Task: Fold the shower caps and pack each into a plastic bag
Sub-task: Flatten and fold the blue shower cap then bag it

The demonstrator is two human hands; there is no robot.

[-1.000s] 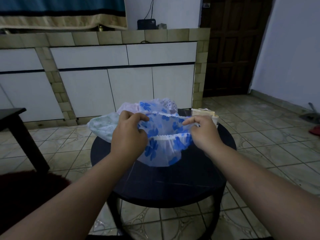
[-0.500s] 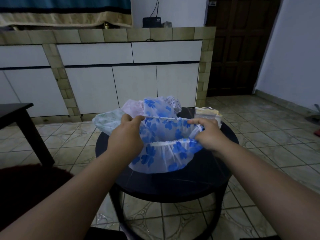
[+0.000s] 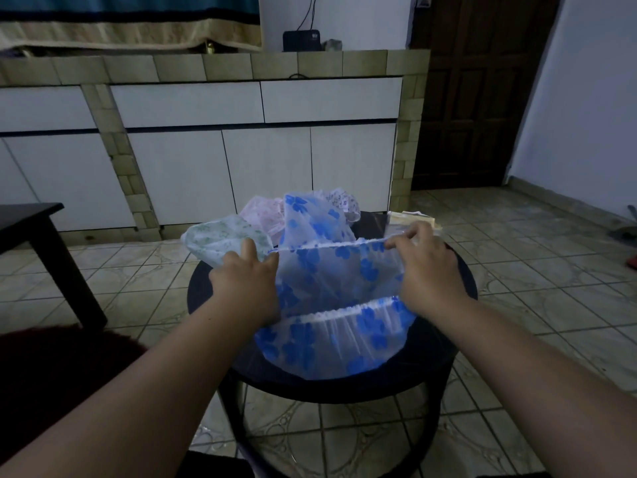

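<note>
My two hands stretch a blue-flowered shower cap [image 3: 331, 298] open above a round dark table [image 3: 458, 288].

My left hand [image 3: 246, 284] and right hand [image 3: 429, 270] each pinch the cap's far elastic edge, pulling it taut — the near edge sags toward me. Other shower caps [image 3: 241, 232] lie heaped at the table's far side, beside a stack of plastic bags [image 3: 410, 217].

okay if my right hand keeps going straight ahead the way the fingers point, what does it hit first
Probably the stack of plastic bags just past the right hand, at the table's far edge. Depth is hard to judge, so the hand might pass above them.
</note>
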